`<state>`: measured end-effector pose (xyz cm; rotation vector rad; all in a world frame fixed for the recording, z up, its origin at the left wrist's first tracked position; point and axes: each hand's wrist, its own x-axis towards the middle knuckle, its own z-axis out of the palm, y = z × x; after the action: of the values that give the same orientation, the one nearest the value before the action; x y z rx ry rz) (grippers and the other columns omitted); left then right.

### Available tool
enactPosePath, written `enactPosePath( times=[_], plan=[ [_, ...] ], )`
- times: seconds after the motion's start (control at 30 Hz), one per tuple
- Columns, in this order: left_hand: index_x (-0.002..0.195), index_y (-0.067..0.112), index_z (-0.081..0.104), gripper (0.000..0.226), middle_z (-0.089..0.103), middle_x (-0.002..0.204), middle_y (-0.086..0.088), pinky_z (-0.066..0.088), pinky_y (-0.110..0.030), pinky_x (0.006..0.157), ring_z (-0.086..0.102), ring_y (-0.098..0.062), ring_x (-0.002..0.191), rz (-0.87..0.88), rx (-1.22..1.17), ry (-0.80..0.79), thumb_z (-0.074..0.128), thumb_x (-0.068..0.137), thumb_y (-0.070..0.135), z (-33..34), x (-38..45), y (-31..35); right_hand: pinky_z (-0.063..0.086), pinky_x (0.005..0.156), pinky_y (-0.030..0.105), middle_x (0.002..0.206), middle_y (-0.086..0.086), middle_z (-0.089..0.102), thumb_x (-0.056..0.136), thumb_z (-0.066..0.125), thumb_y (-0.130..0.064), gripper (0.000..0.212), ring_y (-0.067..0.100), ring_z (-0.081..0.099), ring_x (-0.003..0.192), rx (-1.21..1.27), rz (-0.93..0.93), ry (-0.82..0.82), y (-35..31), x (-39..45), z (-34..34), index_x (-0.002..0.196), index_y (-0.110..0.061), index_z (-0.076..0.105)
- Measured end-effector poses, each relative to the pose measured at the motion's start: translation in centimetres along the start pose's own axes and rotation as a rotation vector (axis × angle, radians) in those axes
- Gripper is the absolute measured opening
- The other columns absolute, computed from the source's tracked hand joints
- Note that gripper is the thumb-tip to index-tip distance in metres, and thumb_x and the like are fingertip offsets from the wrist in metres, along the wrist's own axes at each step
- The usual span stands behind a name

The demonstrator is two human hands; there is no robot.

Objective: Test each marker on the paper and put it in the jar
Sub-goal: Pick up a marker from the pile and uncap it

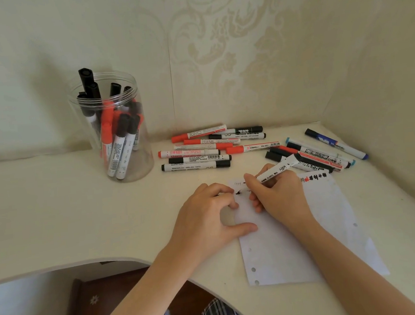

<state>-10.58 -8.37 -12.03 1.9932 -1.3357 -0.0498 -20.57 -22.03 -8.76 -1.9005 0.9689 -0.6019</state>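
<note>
Right hand (276, 196) grips a white-barrelled marker (277, 170) in a writing hold, fingers curled round the lower barrel, tip end down on the paper (330, 222), back end slanting up and right over the loose pile. Left hand (206, 214) rests on the paper's left edge, thumb flat on the sheet, fingers curled; something dark shows at the fingertips, maybe a cap, can't tell. Marker tip is hidden behind the right fingers. Paper is white, punched holes along its left edge, small black and red scribbles near the top, partly covered by both hands. Clear plastic jar (115, 129) stands upright, well apart to the left near the wall, holding black- and red-capped markers. Loose markers (201, 150) lie between jar and hands, more in a second pile (325, 150) to the right; labels too small to read. Desk (57, 214) is cream, front edge curved.
</note>
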Motion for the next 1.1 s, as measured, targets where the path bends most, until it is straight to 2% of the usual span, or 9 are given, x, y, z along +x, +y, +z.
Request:
enactPosePath(
  times=[0.13, 0.27, 0.47, 0.7, 0.77, 0.9, 0.97, 1.03, 1.1],
  plan=[
    [0.084, 0.029, 0.069, 0.048, 0.061, 0.115, 0.019, 0.048, -0.026, 0.080, 0.053, -0.004, 0.102, 0.005, 0.002, -0.001, 0.070, 0.060, 0.069, 0.0, 0.0, 0.1, 0.050, 0.048, 0.018, 0.051, 0.002, 0.068, 0.091, 0.070, -0.025, 0.036, 0.012, 0.061, 0.040, 0.027, -0.002, -0.019, 0.0, 0.0, 0.0, 0.063, -0.002, 0.068],
    [0.083, 0.028, 0.069, 0.048, 0.062, 0.114, 0.019, 0.048, -0.025, 0.079, 0.052, -0.004, 0.100, 0.009, 0.003, 0.010, 0.068, 0.059, 0.070, 0.0, 0.0, 0.0, 0.049, 0.046, 0.017, 0.049, 0.001, 0.066, 0.091, 0.069, -0.023, 0.035, 0.011, 0.059, 0.038, -0.002, -0.020, -0.022, -0.1, 0.0, 0.0, 0.062, -0.003, 0.066],
    [0.084, 0.028, 0.069, 0.045, 0.061, 0.115, 0.019, 0.047, -0.024, 0.080, 0.052, -0.003, 0.102, 0.008, 0.013, 0.015, 0.076, 0.060, 0.065, 0.0, 0.0, 0.0, 0.050, 0.050, 0.018, 0.051, 0.002, 0.068, 0.091, 0.070, -0.027, 0.037, 0.011, 0.061, 0.041, 0.013, -0.027, -0.017, 0.1, 0.1, 0.1, 0.062, -0.003, 0.066],
    [0.087, 0.027, 0.071, 0.046, 0.061, 0.117, 0.019, 0.044, -0.022, 0.082, 0.051, -0.003, 0.105, 0.012, 0.020, 0.003, 0.077, 0.061, 0.064, -0.1, 0.0, 0.1, 0.050, 0.048, 0.018, 0.050, 0.001, 0.067, 0.091, 0.068, -0.024, 0.036, 0.011, 0.061, 0.040, 0.028, -0.016, -0.008, 0.3, 0.2, 0.1, 0.062, -0.003, 0.066],
    [0.087, 0.027, 0.070, 0.046, 0.061, 0.117, 0.019, 0.045, -0.022, 0.082, 0.051, -0.003, 0.105, 0.013, 0.025, 0.002, 0.077, 0.061, 0.064, -0.1, 0.0, 0.1, 0.049, 0.045, 0.022, 0.051, 0.004, 0.067, 0.091, 0.067, -0.019, 0.031, 0.014, 0.059, 0.039, 0.047, -0.022, -0.016, 0.2, 0.2, 0.1, 0.064, -0.004, 0.063],
    [0.096, 0.029, 0.064, 0.048, 0.060, 0.115, 0.020, 0.045, -0.021, 0.082, 0.051, -0.002, 0.103, -0.018, 0.022, -0.042, 0.074, 0.065, 0.064, -0.4, 0.0, 0.2, 0.048, 0.046, 0.023, 0.051, 0.004, 0.065, 0.092, 0.067, -0.023, 0.037, 0.014, 0.056, 0.039, 0.138, 0.011, 0.057, 0.3, 0.5, -0.2, 0.059, -0.007, 0.062],
    [0.104, 0.030, 0.049, 0.041, 0.059, 0.114, 0.019, 0.043, -0.016, 0.077, 0.053, 0.002, 0.093, -0.062, -0.061, -0.058, 0.071, 0.077, 0.053, -0.8, -0.1, 0.6, 0.046, 0.044, 0.021, 0.049, 0.003, 0.062, 0.092, 0.069, -0.030, 0.042, 0.012, 0.053, 0.040, 0.194, 0.046, 0.091, 0.4, 0.6, -0.3, 0.056, -0.011, 0.060],
    [0.102, 0.029, 0.035, 0.025, 0.060, 0.120, 0.016, 0.040, -0.011, 0.064, 0.053, 0.005, 0.070, -0.140, -0.281, -0.059, 0.058, 0.093, 0.026, -1.6, -0.1, 0.8, 0.045, 0.044, 0.019, 0.048, 0.001, 0.061, 0.091, 0.070, -0.031, 0.041, 0.010, 0.052, 0.040, 0.227, 0.071, 0.083, 0.3, 0.4, -0.5, 0.057, -0.011, 0.061],
    [0.103, 0.030, 0.032, 0.021, 0.057, 0.128, 0.012, 0.041, -0.010, 0.066, 0.052, 0.004, 0.068, -0.207, -0.423, -0.080, 0.038, 0.100, 0.010, -2.5, 0.1, 0.5, 0.046, 0.046, 0.018, 0.051, 0.000, 0.063, 0.092, 0.070, -0.027, 0.033, 0.007, 0.055, 0.042, 0.280, 0.074, 0.046, -0.1, 0.3, -0.6, 0.066, -0.008, 0.064]
  ],
)
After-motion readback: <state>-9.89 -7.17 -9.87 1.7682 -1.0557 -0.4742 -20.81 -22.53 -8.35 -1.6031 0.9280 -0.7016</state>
